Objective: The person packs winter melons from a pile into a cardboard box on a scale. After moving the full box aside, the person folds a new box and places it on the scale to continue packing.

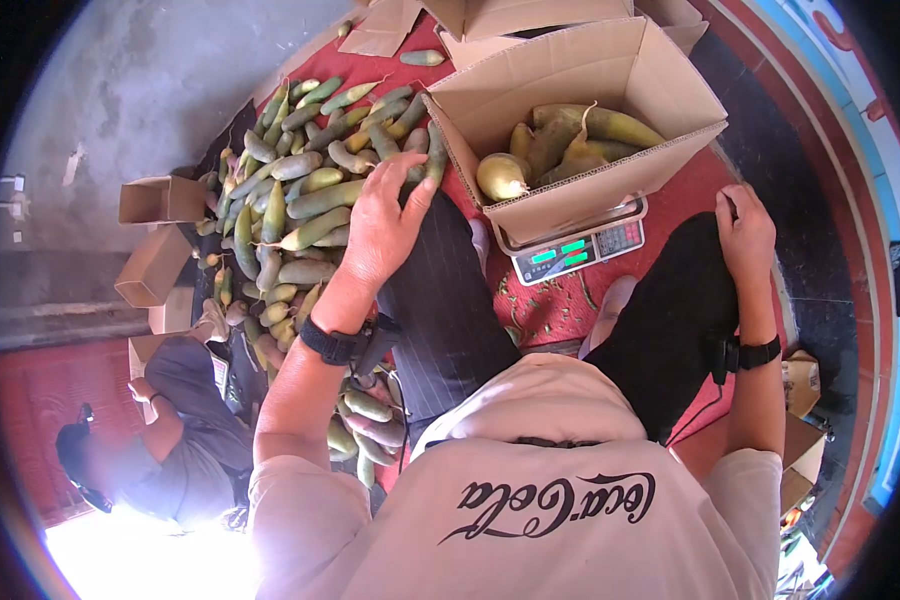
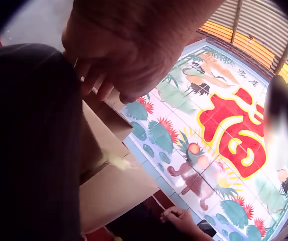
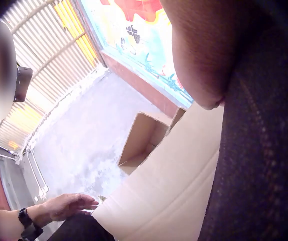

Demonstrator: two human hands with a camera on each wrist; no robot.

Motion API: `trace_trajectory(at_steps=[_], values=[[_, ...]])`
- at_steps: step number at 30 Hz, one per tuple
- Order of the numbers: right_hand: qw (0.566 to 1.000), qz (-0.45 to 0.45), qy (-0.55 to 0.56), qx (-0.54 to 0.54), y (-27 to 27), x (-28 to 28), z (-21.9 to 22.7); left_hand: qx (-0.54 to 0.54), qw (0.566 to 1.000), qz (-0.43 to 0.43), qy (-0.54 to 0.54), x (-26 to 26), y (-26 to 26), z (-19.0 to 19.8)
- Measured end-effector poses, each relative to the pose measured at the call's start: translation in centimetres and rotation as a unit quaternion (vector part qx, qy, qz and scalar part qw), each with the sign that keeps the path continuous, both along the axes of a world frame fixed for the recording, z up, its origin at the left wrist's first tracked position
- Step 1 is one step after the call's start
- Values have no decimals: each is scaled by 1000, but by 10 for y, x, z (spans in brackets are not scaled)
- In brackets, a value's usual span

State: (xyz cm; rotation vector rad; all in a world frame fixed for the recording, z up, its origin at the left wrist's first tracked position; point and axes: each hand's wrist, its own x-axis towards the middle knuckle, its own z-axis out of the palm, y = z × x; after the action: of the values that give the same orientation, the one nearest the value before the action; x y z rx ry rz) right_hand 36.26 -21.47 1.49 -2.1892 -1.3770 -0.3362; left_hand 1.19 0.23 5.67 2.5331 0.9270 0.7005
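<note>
My left hand (image 1: 380, 225) reaches forward over my knee toward the pile of green radishes (image 1: 315, 200), fingers loosely extended. Its fingertips overlap a green radish (image 1: 436, 152) beside the box in the head view. On my other knee rests my right hand (image 1: 746, 240), holding nothing, its fingers loosely bent. Between the knees and ahead, an open cardboard box (image 1: 570, 190) stands on a digital scale (image 1: 580, 252) with lit green displays. Inside it lie several large green radishes (image 1: 610, 125). In the left wrist view the left hand (image 2: 119, 55) is dark, its fingertips partly hidden.
Small open cartons (image 1: 162, 200) stand left of the pile. Another person (image 1: 160, 440) sits at the lower left. More cardboard (image 1: 530, 18) lies behind the box, and a red mat (image 1: 545, 310) covers the floor. A painted tile wall (image 2: 224, 130) appears in the left wrist view.
</note>
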Motion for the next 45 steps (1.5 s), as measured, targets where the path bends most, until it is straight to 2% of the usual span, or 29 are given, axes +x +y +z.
trace_trajectory(at_steps=[3,5,6,9,12,13,14,15,18,20,21,23,25,27,28,30,31,37,40,41,45], values=[[1000,28,2,-1,3,1,3,41,999,24,24,0,-9,-2],[994,108,28,4,10,-8,16,86,994,28,68,1,-13,-5],[994,110,23,3,17,-18,26,102,992,28,63,1,-13,-7],[973,201,90,62,46,-61,56,127,990,29,49,0,-8,-11],[955,273,111,46,80,-98,69,99,994,32,45,3,-11,-8],[948,293,127,8,92,-109,71,99,994,30,41,4,-12,-7],[946,307,100,9,104,-120,67,89,995,36,39,4,-13,-7],[949,301,77,-53,115,-128,64,78,995,43,38,3,-14,-7],[946,301,61,-105,147,-134,39,91,994,47,35,2,-14,-8],[909,290,149,-260,165,-131,33,99,993,46,35,-1,-13,-9],[908,292,147,-261,169,-129,35,108,993,44,36,-2,-12,-9],[878,301,222,-299,171,-126,44,109,992,47,31,-5,-11,-9],[885,296,217,-287,171,-124,44,107,993,50,28,-8,-12,-10],[928,299,133,-181,174,-109,39,109,993,47,18,-9,-12,-10],[949,253,99,-159,179,-98,33,107,993,48,17,-9,-13,-9],[981,189,2,-32,191,-53,8,98,994,53,21,-8,-13,-7],[975,144,-20,-171,190,-45,25,98,994,53,19,-8,-12,-8],[976,193,90,-42,145,-43,58,114,992,45,7,-6,-10,-11],[983,155,97,-12,112,-44,69,120,992,45,6,-6,-11,-11],[982,171,64,42,104,-29,56,115,992,51,11,-6,-11,-11],[988,113,98,47,59,-19,50,122,991,50,7,-4,-10,-13]])
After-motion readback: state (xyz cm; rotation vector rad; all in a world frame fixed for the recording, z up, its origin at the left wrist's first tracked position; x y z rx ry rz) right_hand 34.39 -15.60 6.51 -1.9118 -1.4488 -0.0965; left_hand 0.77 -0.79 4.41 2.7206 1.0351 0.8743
